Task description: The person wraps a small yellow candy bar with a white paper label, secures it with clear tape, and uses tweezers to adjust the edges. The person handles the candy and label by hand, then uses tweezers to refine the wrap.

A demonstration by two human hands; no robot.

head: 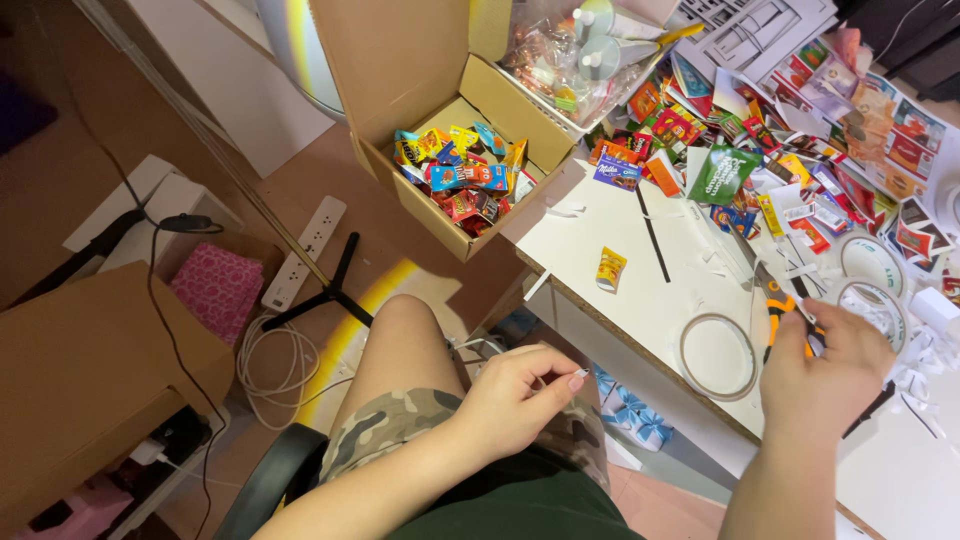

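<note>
The left hand [520, 390] hovers loosely curled and empty over the lap, while the right hand [825, 365] clamps the orange-handled scissors [785, 310], seemingly light, stiff, best gripped by their handles.

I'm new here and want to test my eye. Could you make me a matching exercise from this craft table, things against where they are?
Things:
1. right hand
2. left hand
3. cardboard box
4. tape ring

Places:
A. full of tiny colourful packets
B. lying flat on the white table
C. resting over the lap
D. gripping orange-handled scissors

Pairs: 1-D, 2-C, 3-A, 4-B
</note>
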